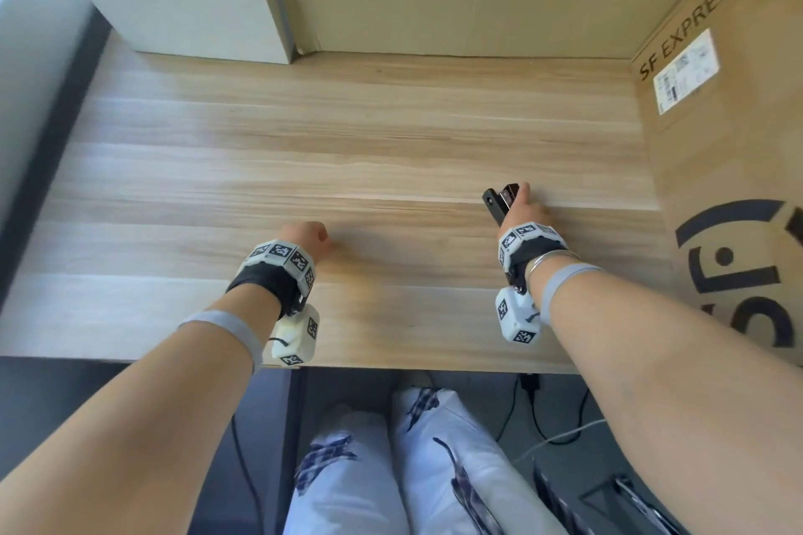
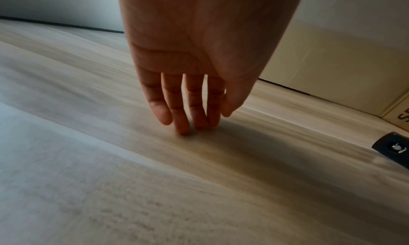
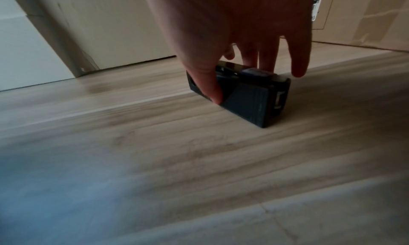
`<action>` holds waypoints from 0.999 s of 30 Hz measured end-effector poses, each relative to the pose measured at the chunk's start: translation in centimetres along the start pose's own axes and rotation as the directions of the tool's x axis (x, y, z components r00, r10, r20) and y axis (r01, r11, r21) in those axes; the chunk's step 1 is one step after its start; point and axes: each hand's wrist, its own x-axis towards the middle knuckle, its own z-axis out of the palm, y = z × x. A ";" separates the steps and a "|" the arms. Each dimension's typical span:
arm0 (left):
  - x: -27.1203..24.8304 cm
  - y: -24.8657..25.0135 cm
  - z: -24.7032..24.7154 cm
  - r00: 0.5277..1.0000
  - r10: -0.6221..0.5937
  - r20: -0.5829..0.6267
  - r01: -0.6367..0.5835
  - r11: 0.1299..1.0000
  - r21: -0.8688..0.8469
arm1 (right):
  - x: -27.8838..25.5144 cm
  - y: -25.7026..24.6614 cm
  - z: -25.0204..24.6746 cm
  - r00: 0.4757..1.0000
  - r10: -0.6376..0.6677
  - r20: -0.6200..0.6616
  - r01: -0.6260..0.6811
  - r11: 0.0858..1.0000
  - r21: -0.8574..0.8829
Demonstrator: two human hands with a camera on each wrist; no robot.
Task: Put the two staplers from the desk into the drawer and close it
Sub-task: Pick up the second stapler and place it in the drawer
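stapler, black, on desk at right: our right hand pinches it; left hand relaxed, fingertips on wood; second stapler, drawer unseen; stowing and closing remain

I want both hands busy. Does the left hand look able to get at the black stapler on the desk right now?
Probably not usefully: the right hand already pinches the stapler between thumb and fingers, covering most of it. The desk between is bare, but the left hand rests fingertips-down well to the side.
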 end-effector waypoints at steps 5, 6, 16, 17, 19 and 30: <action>-0.4 -0.8 -0.1 1.000 -0.026 -0.014 0.026 1.000 -0.017 | -1.3 -0.9 -0.5 0.996 -0.092 0.008 0.091 0.995 0.031; -0.5 -1.0 -0.1 0.999 -0.031 -0.016 0.031 0.999 -0.026 | -1.9 -1.4 -0.4 0.992 -0.124 0.005 0.124 0.992 0.026; -2.9 -7.2 0.6 0.994 -0.067 -0.089 0.053 0.986 -0.155 | -10.4 -10.2 3.4 0.826 -0.547 0.136 0.523 0.834 0.176; -3.3 -8.4 0.6 0.993 -0.077 -0.091 0.060 0.982 -0.180 | -11.6 -11.2 4.0 0.795 -0.584 0.167 0.556 0.810 0.184; -4.0 -11.2 0.7 0.990 -0.111 -0.091 0.085 0.964 -0.251 | -14.0 -13.1 5.6 0.728 -0.643 0.236 0.611 0.766 0.201; -10.3 -26.6 3.5 0.911 -0.366 -0.189 0.298 0.903 -0.308 | -26.7 -21.0 17.4 0.410 -0.726 0.553 0.783 0.591 0.196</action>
